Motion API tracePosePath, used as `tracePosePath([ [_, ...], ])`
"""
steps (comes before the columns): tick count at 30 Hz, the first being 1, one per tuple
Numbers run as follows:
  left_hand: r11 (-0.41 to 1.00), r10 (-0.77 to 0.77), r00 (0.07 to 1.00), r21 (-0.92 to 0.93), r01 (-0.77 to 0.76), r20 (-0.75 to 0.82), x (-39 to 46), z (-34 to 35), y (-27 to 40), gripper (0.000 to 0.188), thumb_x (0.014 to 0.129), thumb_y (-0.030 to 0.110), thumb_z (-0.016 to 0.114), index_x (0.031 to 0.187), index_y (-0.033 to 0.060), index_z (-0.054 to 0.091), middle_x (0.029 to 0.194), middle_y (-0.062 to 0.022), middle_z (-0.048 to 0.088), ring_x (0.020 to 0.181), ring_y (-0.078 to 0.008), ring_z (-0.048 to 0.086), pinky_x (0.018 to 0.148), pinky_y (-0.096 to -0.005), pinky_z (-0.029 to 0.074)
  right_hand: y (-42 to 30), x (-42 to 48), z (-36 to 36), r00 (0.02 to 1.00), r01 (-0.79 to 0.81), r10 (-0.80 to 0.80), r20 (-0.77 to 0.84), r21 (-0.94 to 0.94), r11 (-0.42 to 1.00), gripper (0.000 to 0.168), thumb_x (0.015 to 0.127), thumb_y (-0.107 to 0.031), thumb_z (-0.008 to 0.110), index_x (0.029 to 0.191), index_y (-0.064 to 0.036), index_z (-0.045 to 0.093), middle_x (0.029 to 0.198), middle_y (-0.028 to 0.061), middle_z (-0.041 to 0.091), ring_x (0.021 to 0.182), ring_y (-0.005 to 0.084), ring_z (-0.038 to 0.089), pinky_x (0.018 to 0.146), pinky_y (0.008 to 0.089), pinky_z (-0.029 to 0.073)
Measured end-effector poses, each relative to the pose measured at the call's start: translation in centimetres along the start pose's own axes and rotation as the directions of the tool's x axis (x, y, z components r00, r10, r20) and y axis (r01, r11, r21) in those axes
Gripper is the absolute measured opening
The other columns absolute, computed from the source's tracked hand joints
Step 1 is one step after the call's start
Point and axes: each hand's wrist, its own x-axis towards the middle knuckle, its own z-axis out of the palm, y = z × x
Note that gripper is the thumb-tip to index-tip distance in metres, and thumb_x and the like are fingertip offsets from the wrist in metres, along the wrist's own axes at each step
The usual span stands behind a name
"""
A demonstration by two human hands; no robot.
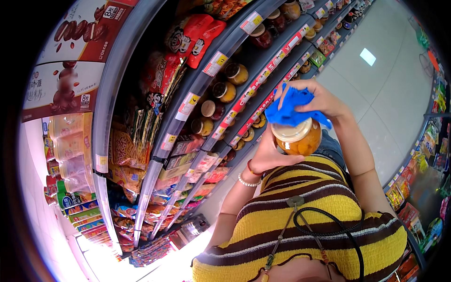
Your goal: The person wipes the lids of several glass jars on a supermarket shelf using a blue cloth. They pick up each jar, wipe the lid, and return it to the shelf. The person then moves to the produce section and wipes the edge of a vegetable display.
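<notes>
A glass jar of yellow-orange fruit with a pale metal lid is held in front of my striped top. My left hand, with a red cord and a white bead bracelet at the wrist, grips the jar around its side and underneath. A blue cloth is bunched in my right hand and lies against the lid's far edge and the jar's side. The fingers of my right hand are partly covered by the cloth.
Shelves with price-tag rails curve along the left, holding fruit jars, red snack packets and boxes. Tiled floor lies beyond my hands. Another stocked shelf runs along the right.
</notes>
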Motion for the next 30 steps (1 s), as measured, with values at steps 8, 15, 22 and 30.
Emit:
tracePosePath([
  [8,0.985,0.17,0.959,0.074,-0.157,-0.225,1.6,1.1,-0.1,0.099,0.058,0.018,0.086,0.134,-0.0013,0.024,0.128,-0.0127,0.042,0.12,-0.0209,0.043,0.101,-0.0348,0.036,3.3,-0.4,2.8,0.734,0.256,0.2,-0.649,0.537,0.804,0.04,0.085,-0.02,0.062,0.12,-0.004,0.051,0.111,0.0062,0.059,0.101,0.0153,0.058,0.091,0.0276,0.044],
  [15,0.772,0.561,0.72,0.572,-0.278,-0.407,3.8,1.3,-1.3,0.105,0.057,0.017,0.086,0.136,-0.001,0.02,0.13,-0.0163,0.039,0.12,-0.0248,0.043,0.102,-0.0372,0.036,4.9,-0.1,5.6,0.679,0.386,0.373,-0.632,0.74,0.552,0.033,0.089,-0.029,0.054,0.113,-0.006,0.056,0.109,0.008,0.063,0.099,0.0205,0.06,0.092,0.034,0.045],
  [22,0.636,0.604,0.743,0.736,-0.232,-0.289,4.1,1.0,-1.4,0.108,0.054,0.024,0.088,0.136,-0.0018,0.022,0.137,-0.0226,0.033,0.125,-0.0356,0.038,0.105,-0.0428,0.032,5.7,0.3,3.9,0.689,0.278,0.534,-0.49,0.859,0.43,0.04,0.088,-0.039,0.05,0.11,-0.008,0.06,0.11,0.0066,0.063,0.1,0.0229,0.06,0.091,0.0385,0.047],
  [30,0.655,0.36,0.929,0.732,-0.187,-0.085,4.2,-2.3,1.4,0.1,0.063,0.026,0.084,0.137,-0.0015,0.022,0.125,-0.02,0.046,0.115,-0.0293,0.05,0.098,-0.0375,0.041,8.4,-0.3,2.3,0.651,0.22,0.645,-0.4,0.913,0.344,0.042,0.089,-0.042,0.048,0.117,-0.011,0.056,0.119,0.0063,0.059,0.109,0.0217,0.056,0.092,0.0422,0.046],
])
